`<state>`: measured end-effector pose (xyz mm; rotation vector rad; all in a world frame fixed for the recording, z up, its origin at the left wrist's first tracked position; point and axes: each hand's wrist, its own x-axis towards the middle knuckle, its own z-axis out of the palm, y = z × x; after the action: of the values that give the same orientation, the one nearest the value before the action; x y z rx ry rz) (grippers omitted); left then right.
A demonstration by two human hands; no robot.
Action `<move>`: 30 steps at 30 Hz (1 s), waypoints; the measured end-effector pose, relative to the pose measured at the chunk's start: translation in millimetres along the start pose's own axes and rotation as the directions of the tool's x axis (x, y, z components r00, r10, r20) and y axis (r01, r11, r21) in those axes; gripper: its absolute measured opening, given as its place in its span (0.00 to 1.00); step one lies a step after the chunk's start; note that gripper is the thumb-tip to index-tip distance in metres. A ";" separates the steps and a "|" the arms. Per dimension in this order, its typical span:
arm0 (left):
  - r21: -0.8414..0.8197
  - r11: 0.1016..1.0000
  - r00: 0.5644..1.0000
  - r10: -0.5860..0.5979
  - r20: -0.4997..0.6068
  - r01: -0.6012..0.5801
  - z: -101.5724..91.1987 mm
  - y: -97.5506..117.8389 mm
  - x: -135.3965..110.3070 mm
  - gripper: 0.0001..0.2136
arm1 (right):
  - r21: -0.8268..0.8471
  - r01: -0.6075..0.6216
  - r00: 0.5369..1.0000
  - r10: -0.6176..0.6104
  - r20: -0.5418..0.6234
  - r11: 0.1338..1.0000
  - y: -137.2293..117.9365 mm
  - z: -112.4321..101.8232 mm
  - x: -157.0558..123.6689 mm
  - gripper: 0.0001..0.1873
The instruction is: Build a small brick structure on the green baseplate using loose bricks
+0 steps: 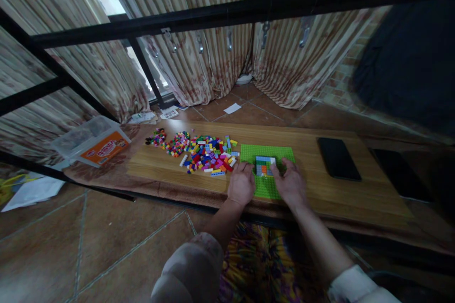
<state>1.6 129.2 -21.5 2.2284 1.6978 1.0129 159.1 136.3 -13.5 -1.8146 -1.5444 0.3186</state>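
1. Rests the left hand (pixel 241 183) at the left edge of the green board (pixel 265 191), fingers curled over; cannot tell of any brick in its grip.
2. Holds the right hand (pixel 292 183) over the right side of the board, thumb and fingers partly spread, thumb just beside the brick patch (pixel 263 166); cannot tell of anything between the fingertips.
3. Has the patch near the middle of the board, between both hands, with light blue, white, green and orange bricks showing.
4. Has the board flat on the wooden tabletop (pixel 310 147).
5. Shows loose bricks (pixel 212 152) left of the board, with two heaps of smaller pieces (pixel 178 143) farther left.
6. Shows a black tablet (pixel 338 158) right of the board, well apart from the right hand.
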 end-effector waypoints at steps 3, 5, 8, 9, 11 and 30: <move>0.016 1.000 1.000 0.002 0.015 -0.002 -1.3 1.0 0.2 0.12 | -0.053 0.025 1.000 -0.026 -0.015 0.998 2.2 2.8 -0.8 0.34; 0.020 1.000 1.000 0.001 0.023 -0.002 -1.5 1.2 0.3 0.13 | -0.061 0.030 0.999 -0.032 -0.020 0.998 4.0 3.8 -1.7 0.35; 0.014 1.000 1.000 -0.006 0.020 0.005 -1.1 1.2 0.2 0.13 | -0.058 0.050 0.998 -0.052 -0.030 0.997 5.4 4.3 -3.0 0.35; 0.010 1.000 1.000 -0.008 0.018 0.007 -0.9 1.2 0.1 0.13 | -0.058 0.055 0.998 -0.057 -0.033 0.997 5.4 4.4 -3.3 0.34; 0.001 1.000 1.000 -0.007 0.017 0.007 -0.6 1.2 -0.5 0.13 | -0.057 0.059 0.997 -0.061 -0.036 0.997 4.9 4.6 -4.0 0.34; 0.005 1.000 1.000 0.004 0.009 -0.004 3.1 -2.5 0.0 0.12 | -0.009 0.004 1.000 -0.004 0.015 1.000 8.2 13.3 -2.5 0.32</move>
<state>1.5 130.9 -25.1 2.2370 1.6943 0.9992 156.6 138.6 -29.0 -1.8198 -1.5627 0.3243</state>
